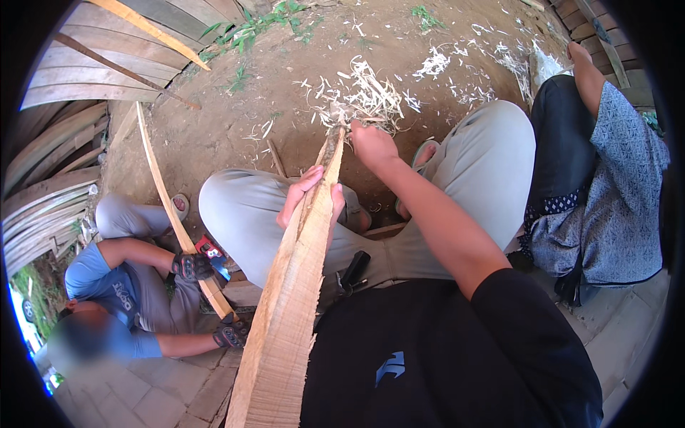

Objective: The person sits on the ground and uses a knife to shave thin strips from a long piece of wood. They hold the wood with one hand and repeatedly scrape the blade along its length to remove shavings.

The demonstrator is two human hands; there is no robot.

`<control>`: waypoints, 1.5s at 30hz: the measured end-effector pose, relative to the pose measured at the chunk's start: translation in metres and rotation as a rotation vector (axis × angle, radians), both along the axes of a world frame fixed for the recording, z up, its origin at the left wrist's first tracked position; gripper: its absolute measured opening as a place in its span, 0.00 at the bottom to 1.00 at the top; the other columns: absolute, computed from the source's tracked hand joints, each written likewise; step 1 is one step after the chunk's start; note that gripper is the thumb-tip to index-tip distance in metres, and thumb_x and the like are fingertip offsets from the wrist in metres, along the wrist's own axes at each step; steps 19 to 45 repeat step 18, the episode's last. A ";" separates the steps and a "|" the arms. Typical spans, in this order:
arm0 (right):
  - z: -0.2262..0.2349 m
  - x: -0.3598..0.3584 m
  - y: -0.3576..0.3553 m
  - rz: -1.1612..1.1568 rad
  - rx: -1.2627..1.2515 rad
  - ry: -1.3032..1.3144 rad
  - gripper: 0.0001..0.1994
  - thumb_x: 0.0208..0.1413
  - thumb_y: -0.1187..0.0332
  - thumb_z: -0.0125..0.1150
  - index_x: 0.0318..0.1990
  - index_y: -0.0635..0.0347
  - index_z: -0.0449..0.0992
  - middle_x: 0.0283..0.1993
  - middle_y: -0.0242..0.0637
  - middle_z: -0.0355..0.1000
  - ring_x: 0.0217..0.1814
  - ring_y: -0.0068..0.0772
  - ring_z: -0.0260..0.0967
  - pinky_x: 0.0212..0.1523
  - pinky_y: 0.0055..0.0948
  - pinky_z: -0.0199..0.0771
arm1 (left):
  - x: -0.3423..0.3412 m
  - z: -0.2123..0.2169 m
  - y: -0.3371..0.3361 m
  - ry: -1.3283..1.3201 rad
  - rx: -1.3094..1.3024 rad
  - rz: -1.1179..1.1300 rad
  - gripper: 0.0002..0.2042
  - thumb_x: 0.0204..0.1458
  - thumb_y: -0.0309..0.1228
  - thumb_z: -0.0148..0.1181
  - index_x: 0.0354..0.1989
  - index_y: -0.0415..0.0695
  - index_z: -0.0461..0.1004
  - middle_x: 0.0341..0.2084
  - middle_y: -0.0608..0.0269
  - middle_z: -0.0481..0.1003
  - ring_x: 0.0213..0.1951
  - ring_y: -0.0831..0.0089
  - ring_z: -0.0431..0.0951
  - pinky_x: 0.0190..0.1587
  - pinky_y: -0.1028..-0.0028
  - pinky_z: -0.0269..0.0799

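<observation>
A long, rough-edged piece of pale wood (285, 314) runs from beside my torso out past my knees, narrowing toward its far end. My left hand (308, 196) is wrapped round it from below about midway, thumb on one side and fingers on the other. At the wood's far tip my right hand (373, 148) is closed in a fist. What it grips is hidden by the fist and the shavings behind it. Curled pale wood shavings (371, 91) lie heaped on the ground just beyond the tip.
To my left a person in a blue shirt (107, 285) and dark gloves holds another long wooden strip (160, 175). Another person in patterned grey cloth (621, 192) sits close on my right. Stacked boards (53, 157) line the left side. More shavings (434, 64) dot the dirt ground (285, 78).
</observation>
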State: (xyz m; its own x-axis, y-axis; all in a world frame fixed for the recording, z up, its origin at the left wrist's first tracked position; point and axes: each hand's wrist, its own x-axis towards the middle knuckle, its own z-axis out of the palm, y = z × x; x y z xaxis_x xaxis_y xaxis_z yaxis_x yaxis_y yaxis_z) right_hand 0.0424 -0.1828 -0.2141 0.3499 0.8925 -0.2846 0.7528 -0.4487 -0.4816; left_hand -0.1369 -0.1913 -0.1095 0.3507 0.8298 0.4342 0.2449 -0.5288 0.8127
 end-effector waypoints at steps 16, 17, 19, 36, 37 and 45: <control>-0.037 0.024 -0.017 -0.076 -0.187 -0.106 0.12 0.59 0.72 0.52 0.47 0.58 0.78 0.41 0.50 0.80 0.45 0.52 0.80 0.44 0.45 0.82 | 0.003 0.004 0.001 -0.045 -0.028 -0.026 0.17 0.44 0.21 0.72 0.44 0.33 0.76 0.40 0.49 0.81 0.47 0.62 0.83 0.53 0.70 0.77; -0.035 0.021 -0.015 -0.153 -0.174 -0.081 0.13 0.57 0.71 0.56 0.50 0.56 0.77 0.42 0.49 0.80 0.45 0.53 0.80 0.45 0.44 0.81 | 0.000 0.002 0.001 -0.055 -0.002 -0.026 0.17 0.44 0.22 0.72 0.44 0.33 0.77 0.40 0.50 0.81 0.47 0.62 0.83 0.53 0.70 0.77; -0.034 0.019 -0.011 -0.230 -0.161 -0.056 0.16 0.56 0.69 0.59 0.52 0.54 0.77 0.43 0.48 0.80 0.46 0.53 0.80 0.46 0.44 0.81 | -0.002 -0.001 0.002 -0.064 0.025 -0.027 0.17 0.45 0.22 0.72 0.45 0.34 0.77 0.40 0.50 0.82 0.47 0.62 0.83 0.53 0.70 0.76; -0.034 0.019 -0.011 -0.230 -0.161 -0.056 0.16 0.56 0.69 0.59 0.52 0.54 0.77 0.43 0.48 0.80 0.46 0.53 0.80 0.46 0.44 0.81 | -0.002 -0.001 0.002 -0.064 0.025 -0.027 0.17 0.45 0.22 0.72 0.45 0.34 0.77 0.40 0.50 0.82 0.47 0.62 0.83 0.53 0.70 0.76; -0.034 0.019 -0.011 -0.230 -0.161 -0.056 0.16 0.56 0.69 0.59 0.52 0.54 0.77 0.43 0.48 0.80 0.46 0.53 0.80 0.46 0.44 0.81 | -0.002 -0.001 0.002 -0.064 0.025 -0.027 0.17 0.45 0.22 0.72 0.45 0.34 0.77 0.40 0.50 0.82 0.47 0.62 0.83 0.53 0.70 0.76; -0.034 0.019 -0.011 -0.230 -0.161 -0.056 0.16 0.56 0.69 0.59 0.52 0.54 0.77 0.43 0.48 0.80 0.46 0.53 0.80 0.46 0.44 0.81 | -0.002 -0.001 0.002 -0.064 0.025 -0.027 0.17 0.45 0.22 0.72 0.45 0.34 0.77 0.40 0.50 0.82 0.47 0.62 0.83 0.53 0.70 0.76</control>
